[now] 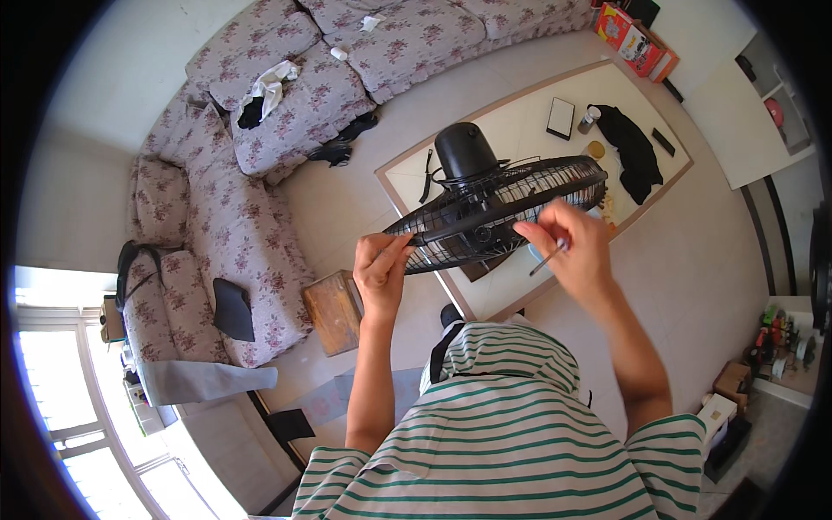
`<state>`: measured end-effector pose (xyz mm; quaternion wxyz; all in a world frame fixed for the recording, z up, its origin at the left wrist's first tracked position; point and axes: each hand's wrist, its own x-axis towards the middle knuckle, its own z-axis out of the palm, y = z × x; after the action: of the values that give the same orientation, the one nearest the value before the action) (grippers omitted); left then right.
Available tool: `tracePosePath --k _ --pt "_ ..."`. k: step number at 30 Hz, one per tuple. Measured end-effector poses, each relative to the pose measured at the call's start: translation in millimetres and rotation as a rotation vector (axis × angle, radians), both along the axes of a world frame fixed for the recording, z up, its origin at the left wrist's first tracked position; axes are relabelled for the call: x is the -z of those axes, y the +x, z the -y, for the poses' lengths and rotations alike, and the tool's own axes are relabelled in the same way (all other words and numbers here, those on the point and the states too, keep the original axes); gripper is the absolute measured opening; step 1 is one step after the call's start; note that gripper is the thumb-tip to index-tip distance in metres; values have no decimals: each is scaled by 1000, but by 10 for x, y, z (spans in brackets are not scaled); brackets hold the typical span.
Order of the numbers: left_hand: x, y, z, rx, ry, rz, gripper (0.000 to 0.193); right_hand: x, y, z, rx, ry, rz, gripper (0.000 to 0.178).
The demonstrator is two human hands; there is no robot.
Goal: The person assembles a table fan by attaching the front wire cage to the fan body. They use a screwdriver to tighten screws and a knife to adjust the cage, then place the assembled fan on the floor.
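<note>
A black electric fan head [472, 208] with a round wire guard is tilted in front of me, its dark motor housing [464, 149] on the far side. My left hand [381, 264] is closed in a pinch on the left part of the guard's rim. Close to the guard's near right side, my right hand [576, 251] grips a small screwdriver [546, 258], its thin shaft pointing down and to the left. The screwdriver's tip looks apart from the fan. What carries the fan's weight is hidden from view.
Behind the fan is a low table [520, 130] bearing a white box [561, 118], a jar [589, 119], black cloth [631, 152] and a dark strap [426, 176]. A floral sofa [234, 234] runs along the left and back. A wooden stool [334, 312] stands at left.
</note>
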<state>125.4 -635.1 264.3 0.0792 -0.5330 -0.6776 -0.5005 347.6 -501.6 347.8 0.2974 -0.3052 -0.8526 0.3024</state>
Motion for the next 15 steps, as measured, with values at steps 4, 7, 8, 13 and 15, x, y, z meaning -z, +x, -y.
tracePosePath --k 4,7,8,13,15 --pt "24 -13 7 6 -4 10 28 560 37 302 174 -152 -199 13" --pt "17 -39 7 10 1 -7 27 642 -23 419 219 -247 -296 15" --pt "2 -35 11 7 -4 -5 27 622 -33 435 221 -248 -282 15" --pt "9 -12 27 2 -28 35 26 592 -42 518 282 -5 -193 19" --pt "20 -16 35 0 -22 34 26 612 -46 552 242 31 -163 23"
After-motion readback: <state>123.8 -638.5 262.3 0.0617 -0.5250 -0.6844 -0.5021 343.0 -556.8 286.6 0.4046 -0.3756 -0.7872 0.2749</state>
